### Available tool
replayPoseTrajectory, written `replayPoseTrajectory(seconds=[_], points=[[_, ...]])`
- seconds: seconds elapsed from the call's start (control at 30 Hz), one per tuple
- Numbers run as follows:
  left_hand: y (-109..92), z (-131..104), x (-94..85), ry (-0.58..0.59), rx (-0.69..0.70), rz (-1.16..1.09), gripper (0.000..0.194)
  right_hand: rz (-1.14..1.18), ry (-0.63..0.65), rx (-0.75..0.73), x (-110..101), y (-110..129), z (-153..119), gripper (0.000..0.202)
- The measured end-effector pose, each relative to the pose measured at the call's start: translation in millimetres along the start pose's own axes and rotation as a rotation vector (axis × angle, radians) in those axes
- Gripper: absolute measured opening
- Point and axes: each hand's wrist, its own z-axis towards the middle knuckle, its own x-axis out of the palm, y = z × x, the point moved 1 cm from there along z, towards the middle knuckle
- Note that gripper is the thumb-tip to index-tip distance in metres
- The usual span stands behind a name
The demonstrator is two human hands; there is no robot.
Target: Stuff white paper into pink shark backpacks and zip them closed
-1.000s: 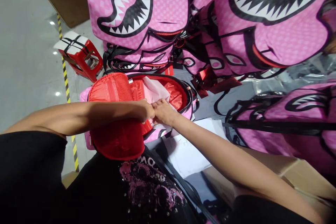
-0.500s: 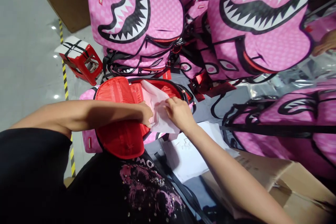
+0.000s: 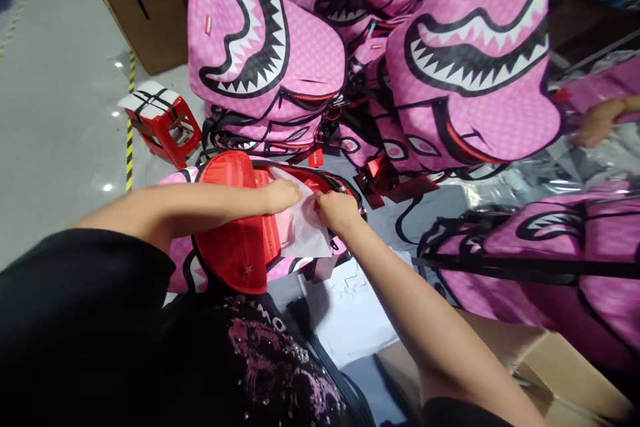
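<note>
- glossy grey floor [image 3: 70, 113] lies on my left, crossed by striped tape [image 3: 131, 140], with a red plastic stool [image 3: 173, 130] standing on it.
- at the left edge of the grey table [image 3: 435, 210], close to my body, lies the pink backpack [image 3: 293, 269]; its long axis runs left to right, its unzipped mouth facing up.
- its red flap [image 3: 235, 250] is folded back towards the left, rounded at its outer edge, smooth and fabric-like.
- my right hand [image 3: 339, 210] is closed, thumb and fingers pinching the thin white sheet [image 3: 306, 233], which spreads, crinkled, over the bag's mouth and near side.
- my left hand [image 3: 284, 197] is curled over the sheet; its fingertips are hidden, so i cannot tell whether it grips.
- flat white papers [image 3: 350, 310] lie by the table's near edge.
- beyond, checked pink bags [image 3: 310, 47] with jagged white teeth stand stacked.
</note>
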Motion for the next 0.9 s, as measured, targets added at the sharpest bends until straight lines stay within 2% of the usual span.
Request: replayPoseTrajectory(seconds=[0.07,0.13,0.3,0.43,0.5,0.57,0.67,0.73,0.83,0.9], points=[[3,-3,11.9,-0.024,0.011,0.039,0.037,0.024,-0.023,0.031,4,5,4,0.033],[6,-6,24.6,-0.031,0.003,0.071,0.051,0.049,-0.048,0.080,8,11,10,0.038],[14,1,41.4,0.015,-0.028,0.103,0.065,0.069,0.006,0.080,15,14,15,0.027],[14,6,42.2,0.024,-0.044,0.083,0.085,0.151,-0.194,0.167,18,0,-8,0.027],[11,6,41.6,0.024,-0.026,0.076,0.094,0.212,-0.249,0.228,20,-5,-19,0.026],[8,5,41.3,0.025,-0.014,0.099,0.088,0.260,-0.238,0.287,22,-7,-24,0.026],[6,2,41.4,0.017,-0.025,0.144,0.056,0.284,-0.193,0.339,19,-6,-23,0.025],[6,-1,41.5,0.000,-0.025,0.147,0.043,0.260,-0.198,0.331,11,-1,-22,0.026],[8,-2,42.6,-0.014,-0.025,0.136,0.035,0.226,-0.259,0.253,-2,19,-22,0.033],[7,-1,44.5,-0.012,-0.034,0.126,0.031,0.263,-0.226,0.124,-7,38,-16,0.034]])
